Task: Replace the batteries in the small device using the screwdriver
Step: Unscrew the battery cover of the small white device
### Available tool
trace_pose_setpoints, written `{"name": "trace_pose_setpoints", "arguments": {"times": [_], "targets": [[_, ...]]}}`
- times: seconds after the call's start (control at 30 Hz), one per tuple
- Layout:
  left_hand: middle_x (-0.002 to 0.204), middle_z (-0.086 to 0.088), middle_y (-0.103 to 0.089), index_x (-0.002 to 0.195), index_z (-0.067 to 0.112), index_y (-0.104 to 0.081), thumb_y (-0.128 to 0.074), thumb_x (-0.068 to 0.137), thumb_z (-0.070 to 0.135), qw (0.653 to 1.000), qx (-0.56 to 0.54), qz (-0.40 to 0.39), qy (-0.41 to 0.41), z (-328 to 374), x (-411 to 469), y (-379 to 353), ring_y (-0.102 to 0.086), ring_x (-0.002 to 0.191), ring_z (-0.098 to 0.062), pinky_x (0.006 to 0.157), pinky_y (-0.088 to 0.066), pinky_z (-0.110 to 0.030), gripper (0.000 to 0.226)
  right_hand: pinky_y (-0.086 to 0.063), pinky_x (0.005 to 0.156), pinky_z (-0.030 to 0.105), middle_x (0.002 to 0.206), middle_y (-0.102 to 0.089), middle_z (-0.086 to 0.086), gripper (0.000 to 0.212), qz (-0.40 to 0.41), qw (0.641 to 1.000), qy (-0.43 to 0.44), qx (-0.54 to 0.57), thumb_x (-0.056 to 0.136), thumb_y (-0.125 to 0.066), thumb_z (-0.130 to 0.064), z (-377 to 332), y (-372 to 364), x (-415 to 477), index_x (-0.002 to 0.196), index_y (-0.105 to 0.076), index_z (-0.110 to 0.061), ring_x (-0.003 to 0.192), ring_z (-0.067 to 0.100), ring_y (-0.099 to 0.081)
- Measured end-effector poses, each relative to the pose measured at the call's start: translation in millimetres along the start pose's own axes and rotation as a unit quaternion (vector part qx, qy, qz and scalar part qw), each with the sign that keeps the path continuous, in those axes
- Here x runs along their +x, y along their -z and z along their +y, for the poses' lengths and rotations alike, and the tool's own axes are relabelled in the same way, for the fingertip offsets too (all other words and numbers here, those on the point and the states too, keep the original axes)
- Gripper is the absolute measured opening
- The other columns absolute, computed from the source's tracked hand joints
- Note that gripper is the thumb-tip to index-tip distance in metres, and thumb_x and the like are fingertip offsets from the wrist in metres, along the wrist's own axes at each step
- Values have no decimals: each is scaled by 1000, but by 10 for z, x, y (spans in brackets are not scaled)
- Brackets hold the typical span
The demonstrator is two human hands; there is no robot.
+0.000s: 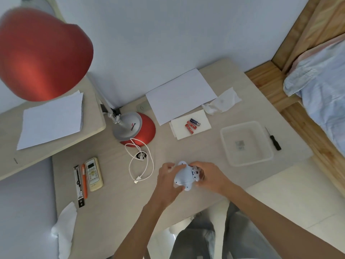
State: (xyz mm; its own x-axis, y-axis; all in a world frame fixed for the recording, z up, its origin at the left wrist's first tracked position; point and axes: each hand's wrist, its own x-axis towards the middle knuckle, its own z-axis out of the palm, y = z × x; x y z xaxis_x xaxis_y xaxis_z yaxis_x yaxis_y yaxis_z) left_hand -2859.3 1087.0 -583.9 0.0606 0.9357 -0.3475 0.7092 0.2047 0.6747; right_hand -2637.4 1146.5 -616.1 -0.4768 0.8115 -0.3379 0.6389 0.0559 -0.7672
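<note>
A small white device [183, 174] with rounded tabs is held just above the desk near its front edge. My left hand [167, 181] grips its left and lower side. My right hand [207, 176] grips its right side, fingers over the open battery bay [194, 172], where small contacts show. Three loose batteries [192, 124], two red and one blue, lie on a white napkin [202, 118] farther back. The black screwdriver [273, 139] lies at the right edge of the desk, beside the clear plastic tray [224, 141], which holds small parts [239, 145].
A red desk lamp [138, 128] stands at the back left, its shade [43, 53] looming close. A white USB cable [140, 161], a remote control [93, 173], an orange pen [84, 181], paper sheets [179, 94] and crumpled tissues [222, 102] lie around. A bed [321, 86] is on the right.
</note>
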Motion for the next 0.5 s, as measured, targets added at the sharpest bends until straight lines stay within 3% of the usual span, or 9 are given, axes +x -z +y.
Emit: {"name": "trace_pose_setpoints", "arguments": {"times": [0.23, 0.37, 0.5], "targets": [[147, -4, -35, 154, 43, -44, -77, 91, 20, 945, 262, -117, -154, 306, 235, 274, -42, 128, -25, 83, -60, -40, 75, -58, 77, 27, 100, -74, -12, 47, -42, 998, -7, -54, 81, -75, -18, -37, 183, 66, 127, -67, -28, 78, 3, -64], [138, -4, -37, 150, 44, -43, -79, 89, 19, 931, 284, -149, -174, 437, 310, 271, -42, 120, -23, 76, -58, -37, 75, -48, 71, 21, 93, -68, -20, 41, -55, 996, 1, -74, 83, -71, -24, -19, 237, 72, 122, -66, -33, 79, 3, -63], [133, -3, -35, 147, 42, -43, -81, 88, 21, 931, 281, -165, -163, 494, 338, 247, -40, 120, -22, 74, -62, -41, 73, -49, 70, 22, 88, -64, -20, 44, -71, 993, 0, -92, 81, -71, -23, -1, 289, 80, 123, -65, -35, 76, 3, -60]]}}
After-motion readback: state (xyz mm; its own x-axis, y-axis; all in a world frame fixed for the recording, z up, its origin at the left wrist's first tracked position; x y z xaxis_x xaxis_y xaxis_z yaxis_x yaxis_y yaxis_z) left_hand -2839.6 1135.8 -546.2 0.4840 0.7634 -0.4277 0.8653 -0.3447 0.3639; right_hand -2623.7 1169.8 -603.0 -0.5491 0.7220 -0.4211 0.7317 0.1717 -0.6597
